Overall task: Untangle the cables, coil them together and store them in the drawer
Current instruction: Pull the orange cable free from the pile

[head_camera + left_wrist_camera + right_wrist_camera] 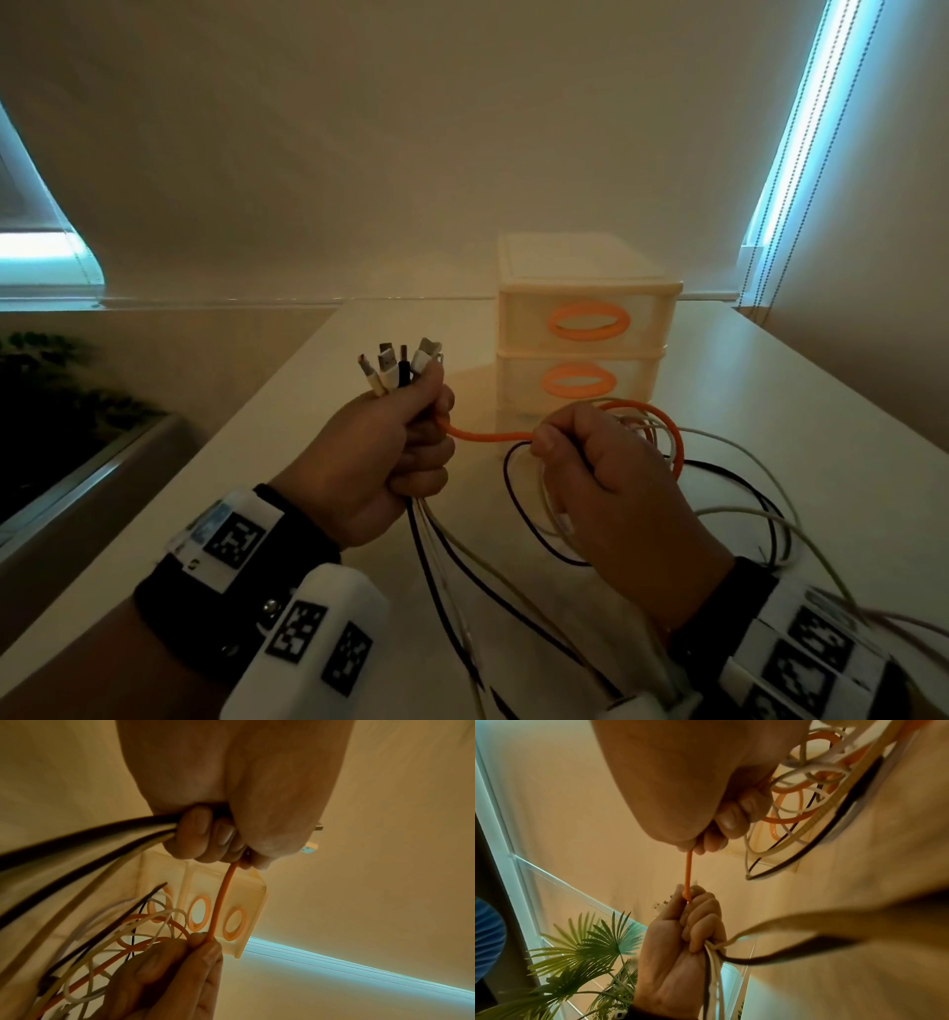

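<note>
Above the table [287, 411], left hand [382, 452] fisted around cable ends [400, 362], right hand [601, 478] pinching the orange cable [488, 437].

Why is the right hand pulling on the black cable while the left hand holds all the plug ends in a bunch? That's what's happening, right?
Almost. The left hand does hold the plug ends in a bunch, but the right hand pinches the orange cable, not the black one. The head view shows the orange cable stretched between both hands; the black cable just hangs in a loose loop below.
</note>
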The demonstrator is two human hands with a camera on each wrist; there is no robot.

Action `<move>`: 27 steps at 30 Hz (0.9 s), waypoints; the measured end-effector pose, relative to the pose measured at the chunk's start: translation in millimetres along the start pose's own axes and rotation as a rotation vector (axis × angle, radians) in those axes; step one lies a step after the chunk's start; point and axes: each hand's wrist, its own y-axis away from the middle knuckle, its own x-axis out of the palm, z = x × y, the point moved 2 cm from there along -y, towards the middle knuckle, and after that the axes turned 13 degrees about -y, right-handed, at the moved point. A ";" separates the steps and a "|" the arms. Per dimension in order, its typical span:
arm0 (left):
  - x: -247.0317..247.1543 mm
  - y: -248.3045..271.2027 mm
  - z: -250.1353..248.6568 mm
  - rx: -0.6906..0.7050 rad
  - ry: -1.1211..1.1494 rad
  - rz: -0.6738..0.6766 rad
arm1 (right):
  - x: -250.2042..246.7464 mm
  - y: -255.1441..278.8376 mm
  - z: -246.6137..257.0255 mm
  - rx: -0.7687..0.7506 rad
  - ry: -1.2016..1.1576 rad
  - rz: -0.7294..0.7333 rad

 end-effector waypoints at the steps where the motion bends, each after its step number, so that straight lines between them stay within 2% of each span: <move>1: -0.3 0.2 0.4 -0.023 -0.003 0.007 | -0.3 0.3 2.7 -0.020 -0.022 0.013; 5: 3.7 3.0 1.8 -0.072 -0.001 0.053 | 2.5 2.1 11.5 -0.069 -0.059 0.019; 9: 4.6 4.3 -2.9 -0.035 0.011 0.072 | 5.8 4.4 14.7 -0.061 -0.026 0.040; 13: -18.1 -2.1 -16.3 0.094 0.208 -0.155 | 8.2 7.5 16.0 0.079 0.186 0.397; 16: -46.2 -2.8 -27.2 0.175 0.351 -0.360 | 1.6 4.9 16.7 0.147 0.224 0.433; 18: -56.3 -1.0 -31.4 0.210 0.418 -0.403 | -4.4 0.0 16.1 0.157 0.256 0.402; 20: -52.3 0.2 -32.4 0.229 0.478 -0.321 | -10.1 -2.9 13.3 0.187 0.304 0.384; 22: -42.0 2.2 -31.5 0.250 0.533 -0.161 | -16.3 -4.7 8.0 0.229 0.344 0.339; 23: -37.1 3.8 -31.8 0.252 0.562 -0.050 | -21.3 -6.9 5.2 0.240 0.364 0.287; 26: -21.3 10.0 -29.6 0.182 0.567 0.407 | -44.1 -17.1 1.8 0.270 0.416 0.073; 27: -13.9 12.9 -25.7 0.136 0.499 0.482 | -51.0 -20.8 2.9 0.267 0.435 0.025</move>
